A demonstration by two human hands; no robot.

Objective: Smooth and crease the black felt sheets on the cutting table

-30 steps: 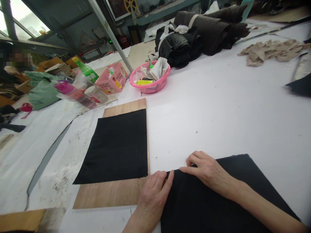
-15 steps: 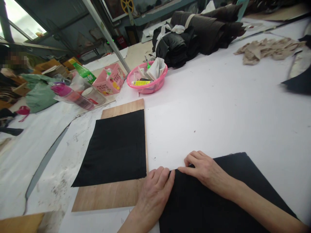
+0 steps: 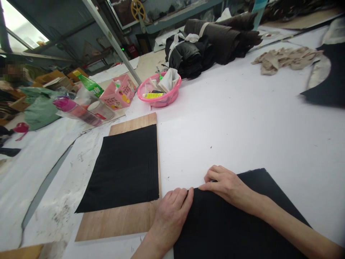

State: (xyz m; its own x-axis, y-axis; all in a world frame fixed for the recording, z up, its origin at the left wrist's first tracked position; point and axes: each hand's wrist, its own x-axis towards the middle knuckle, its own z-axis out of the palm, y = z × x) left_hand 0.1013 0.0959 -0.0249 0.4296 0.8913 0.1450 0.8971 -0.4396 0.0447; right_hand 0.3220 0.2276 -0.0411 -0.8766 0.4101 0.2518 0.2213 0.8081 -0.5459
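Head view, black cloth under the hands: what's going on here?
A person has both hands on the far corner of a black fabric stack lying on a white table. The left hand lies flat at the corner edge; the right hand pinches the top edge. Beside them, another black fabric stack rests on a wooden board.

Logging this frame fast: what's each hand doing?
Left hand: open, flat on the near black fabric stack corner.
Right hand: fingers curled, pinching the stack's far edge.
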